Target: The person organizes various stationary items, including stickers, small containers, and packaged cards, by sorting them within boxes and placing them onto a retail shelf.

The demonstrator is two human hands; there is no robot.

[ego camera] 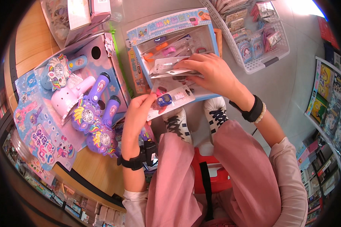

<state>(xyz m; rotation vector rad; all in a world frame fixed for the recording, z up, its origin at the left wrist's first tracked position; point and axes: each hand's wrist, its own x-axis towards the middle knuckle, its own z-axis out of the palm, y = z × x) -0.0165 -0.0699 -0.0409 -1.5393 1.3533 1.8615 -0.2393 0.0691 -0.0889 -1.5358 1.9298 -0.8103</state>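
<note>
My left hand grips blister-packed finger counters by one end. The top card holds a blue finger counter, and a pink finger counter shows just behind it. Over the open display box, my right hand pinches several more blister cards, seen nearly edge-on. Inside the box lie other packs, among them a purple-pink counter and orange ones. The box has a light-blue printed header and stands on the floor before my shoes. My right fingertips are partly hidden behind the cards.
To the left, a printed carton holds unicorn-themed toy bubble or fan wands on a wooden shelf. A white perforated basket of small packets stands at the upper right. Beneath me is a red stool. Merchandise racks line the right side.
</note>
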